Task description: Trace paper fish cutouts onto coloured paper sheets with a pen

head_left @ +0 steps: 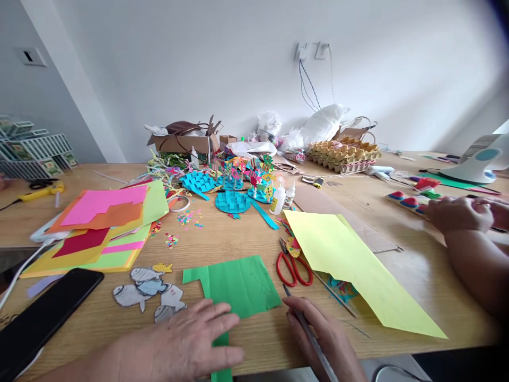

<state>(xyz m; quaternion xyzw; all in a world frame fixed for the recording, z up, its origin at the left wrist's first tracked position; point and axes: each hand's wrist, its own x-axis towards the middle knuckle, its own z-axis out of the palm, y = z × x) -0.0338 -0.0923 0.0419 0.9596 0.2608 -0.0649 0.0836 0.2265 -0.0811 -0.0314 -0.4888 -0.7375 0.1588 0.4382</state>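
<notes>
A green sheet of paper (234, 289) with a piece cut out of it lies before me, a pencilled fish outline near its right edge. My left hand (199, 339) is open, fingers spread, its tips over the sheet's lower left part. My right hand (318, 339) grips a grey pencil (310, 331), whose tip points just off the sheet's right corner. Several grey paper fish cutouts (133, 295) and a small yellow fish (163, 268) lie left of the sheet. Red-handled scissors (292, 268) rest to its right, blades pointing away.
Stacked coloured papers (103, 204) and a black phone (51, 313) are on the left. A yellow sheet (345, 254) lies right. Glue bottles (277, 200), blue paper crafts (233, 202) and egg trays (342, 154) stand behind. Another person's hands (457, 215) are at far right.
</notes>
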